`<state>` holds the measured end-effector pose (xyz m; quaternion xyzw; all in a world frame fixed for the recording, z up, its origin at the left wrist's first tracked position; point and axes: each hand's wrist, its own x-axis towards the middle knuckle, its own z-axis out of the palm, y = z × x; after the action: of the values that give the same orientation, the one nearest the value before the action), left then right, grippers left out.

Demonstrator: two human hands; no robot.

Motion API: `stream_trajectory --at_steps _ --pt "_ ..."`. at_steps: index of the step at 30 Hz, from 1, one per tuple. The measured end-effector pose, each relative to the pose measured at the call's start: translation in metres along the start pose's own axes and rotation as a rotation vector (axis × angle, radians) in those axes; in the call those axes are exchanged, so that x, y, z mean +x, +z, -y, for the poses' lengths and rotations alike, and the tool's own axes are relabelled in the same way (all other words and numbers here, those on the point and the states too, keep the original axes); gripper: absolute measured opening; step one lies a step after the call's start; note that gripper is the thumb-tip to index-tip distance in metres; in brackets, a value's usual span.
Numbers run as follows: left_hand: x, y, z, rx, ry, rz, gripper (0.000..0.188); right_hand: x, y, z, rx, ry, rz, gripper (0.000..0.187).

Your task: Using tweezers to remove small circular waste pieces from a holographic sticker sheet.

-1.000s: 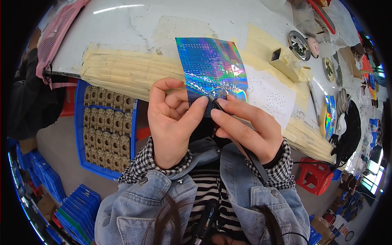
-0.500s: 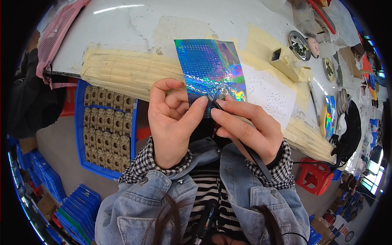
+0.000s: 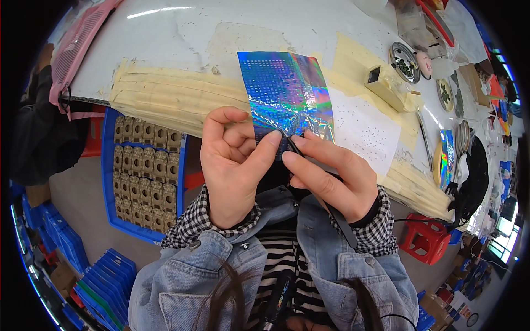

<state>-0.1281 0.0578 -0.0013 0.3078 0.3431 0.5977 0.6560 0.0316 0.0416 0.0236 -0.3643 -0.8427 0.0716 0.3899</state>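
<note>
Narrow and pinched, the grip of the person's right hand (image 3: pixel 337 174) holds a slim, black, tweezers-like tool (image 3: pixel 343 225), its tip at the lower part of a shiny blue-and-violet holographic sheet (image 3: pixel 287 88), though actual contact is too small to tell. Pressed thumb to fingers, the left hand (image 3: pixel 234 165) holds that sheet by its lower left part, in front of the white bench (image 3: pixel 176 38). Beside it on the bench lies white paper (image 3: pixel 364 129) dotted with dark specks, and at left a blue plastic bin (image 3: pixel 106 190) contains rows of mottled brown blocks (image 3: pixel 146 163).
</note>
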Motion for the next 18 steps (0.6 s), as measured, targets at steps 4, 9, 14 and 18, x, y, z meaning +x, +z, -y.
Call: stream_trajectory --at_steps 4,9,14,18 --pt "0.000 -0.001 0.000 -0.001 -0.004 0.003 0.041 -0.001 0.001 -0.001 0.001 0.000 -0.005 0.038" --pt "0.001 0.001 -0.001 -0.008 -0.008 0.003 0.041 -0.004 -0.005 0.001 0.014 0.022 -0.011 0.037" --pt "-0.001 0.000 0.001 -0.005 -0.004 -0.016 0.041 -0.027 -0.032 0.000 -0.102 0.105 -0.004 0.034" --pt "0.000 0.003 0.001 -0.002 0.005 -0.026 0.041 -0.045 -0.048 -0.005 -0.321 0.203 0.030 0.032"
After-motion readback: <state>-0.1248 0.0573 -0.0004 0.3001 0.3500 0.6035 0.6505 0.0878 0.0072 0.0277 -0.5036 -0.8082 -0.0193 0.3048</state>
